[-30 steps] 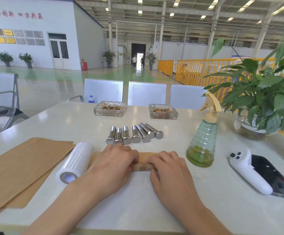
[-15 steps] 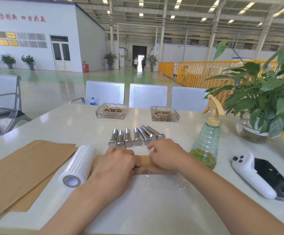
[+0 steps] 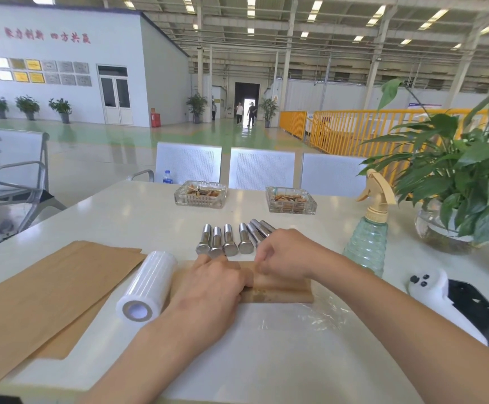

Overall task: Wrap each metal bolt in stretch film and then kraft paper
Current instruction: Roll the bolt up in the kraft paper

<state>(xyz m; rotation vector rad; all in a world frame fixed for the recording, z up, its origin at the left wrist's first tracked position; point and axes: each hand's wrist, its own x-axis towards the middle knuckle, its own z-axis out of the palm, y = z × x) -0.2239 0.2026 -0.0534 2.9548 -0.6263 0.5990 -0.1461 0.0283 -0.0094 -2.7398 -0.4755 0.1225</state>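
A kraft-paper roll lies across the white table in front of me; what it wraps is hidden. My left hand lies palm-down on its left end, fingers curled over it. My right hand sits at the roll's far edge with fingertips pinching the paper. Several bare metal bolts stand in a row just behind both hands. A roll of stretch film lies left of my left hand. A loose sheet of film lies under and right of the paper roll.
Kraft paper sheets lie at the left front. Two glass ashtrays stand at the back. A green spray bottle, a potted plant, a white controller and a black phone are on the right.
My right hand has moved from the near side of the paper roll to its far edge, close to the bolts. My left hand has stayed on the roll's left end.
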